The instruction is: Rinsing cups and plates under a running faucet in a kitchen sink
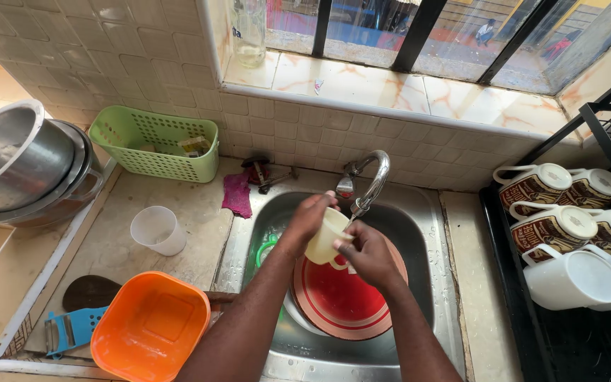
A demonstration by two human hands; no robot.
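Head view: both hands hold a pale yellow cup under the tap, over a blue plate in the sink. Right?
Not quite. In the head view the plate is red, not blue. The left hand and right hand do hold the pale yellow cup under the tap, over the sink.

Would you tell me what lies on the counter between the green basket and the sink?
In the head view, a crumpled pink cloth lies between the green basket and the sink, touching neither.

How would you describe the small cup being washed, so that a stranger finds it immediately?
Start at the steel sink under the curved tap. Above the red plate lying in it, the left hand and right hand hold a pale yellow plastic cup. The other loose cup, on the counter, is white.
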